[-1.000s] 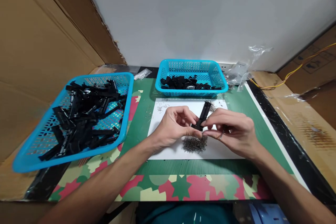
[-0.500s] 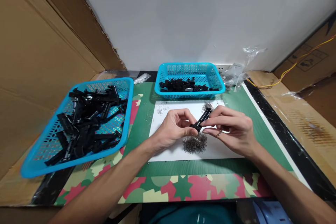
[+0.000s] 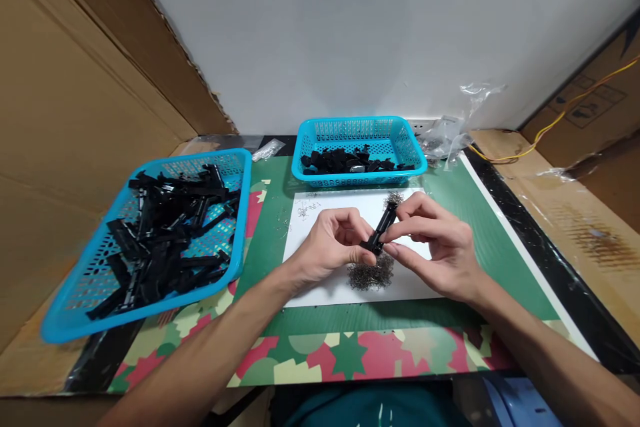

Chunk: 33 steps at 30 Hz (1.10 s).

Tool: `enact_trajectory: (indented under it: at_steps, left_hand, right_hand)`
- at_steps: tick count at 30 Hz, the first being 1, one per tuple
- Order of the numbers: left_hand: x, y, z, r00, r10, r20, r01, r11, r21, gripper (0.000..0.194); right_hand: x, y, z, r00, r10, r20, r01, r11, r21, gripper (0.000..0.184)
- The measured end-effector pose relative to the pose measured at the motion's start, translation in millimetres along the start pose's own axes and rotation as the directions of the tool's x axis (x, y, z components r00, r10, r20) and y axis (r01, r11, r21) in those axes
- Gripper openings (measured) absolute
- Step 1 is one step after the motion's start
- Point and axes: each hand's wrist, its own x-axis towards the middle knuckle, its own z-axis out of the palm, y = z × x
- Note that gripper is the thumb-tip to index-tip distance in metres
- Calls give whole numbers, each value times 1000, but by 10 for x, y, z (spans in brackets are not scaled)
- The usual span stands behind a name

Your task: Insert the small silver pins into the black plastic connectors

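Holding black part [image 3: 382, 230] tilted above wire pile [image 3: 371, 275] and white sheet [image 3: 345, 199]: near end pinched by fingers of left hand [image 3: 325, 247], long side gripped by narrowed fingers of right hand [image 3: 443, 243]. Judged light, stiff, rather slick, possibly brittle at thin edges; best taken by near end and long sides. Against earlier frame: tilted slightly steeper, with shiny bit beside right fingers no longer visible.

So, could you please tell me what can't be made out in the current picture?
All in the head view:
Black part: gripped end, covered by left hand.
Near metal pile: single pieces, too small.
Blue object: cut off by bottom edge.
Clear bag: contents, blurred.
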Motion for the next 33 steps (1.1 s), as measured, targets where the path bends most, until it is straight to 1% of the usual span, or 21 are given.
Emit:
enact_trajectory:
  at_steps: [7, 13, 19, 29, 33]
  left_hand:
    - [17, 21, 52, 1000, 0, -1, 0, 999, -42, 48]
    - [8, 6, 70, 1000, -15, -11, 14, 998, -65, 48]
    - [2, 11, 62, 1000, 14, 12, -13, 996, -88, 45]
    - [23, 19, 70, 1000, -3, -27, 2, 999, -45, 49]
    - [25, 14, 67, 999, -19, -30, 17, 998, -67, 49]
  right_hand:
    - [3, -15, -2, 1000, 15, 14, -16, 999, 50, 10]
    - [-10, -10, 1, 1000, 11, 9, -12, 999, 39, 11]
    - [-10, -10, -8, 1000, -1, 20, 0, 999, 48, 12]
    - [-17, -51, -19, 999, -4, 43, 5, 1000, -24, 11]
    - [-9, -67, -33, 999, 15, 44, -14, 1000, -26, 17]
